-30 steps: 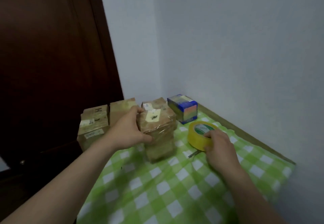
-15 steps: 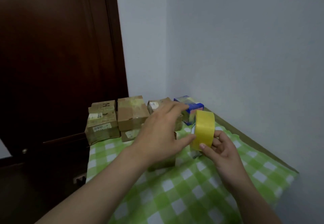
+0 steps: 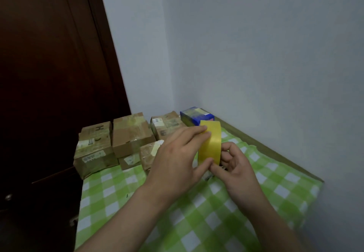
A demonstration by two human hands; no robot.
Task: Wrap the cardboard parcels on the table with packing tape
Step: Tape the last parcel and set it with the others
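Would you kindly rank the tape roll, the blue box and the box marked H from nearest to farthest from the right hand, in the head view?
1. Tape roll: gripped by the right hand.
2. Blue box: just behind the roll, farther back.
3. Box marked H: far left, at the back.

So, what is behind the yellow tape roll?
A blue box stands behind the tape roll, near the wall; the roll covers its near corner. The cloth directly behind the roll is hidden by it, the left hand and the right hand.
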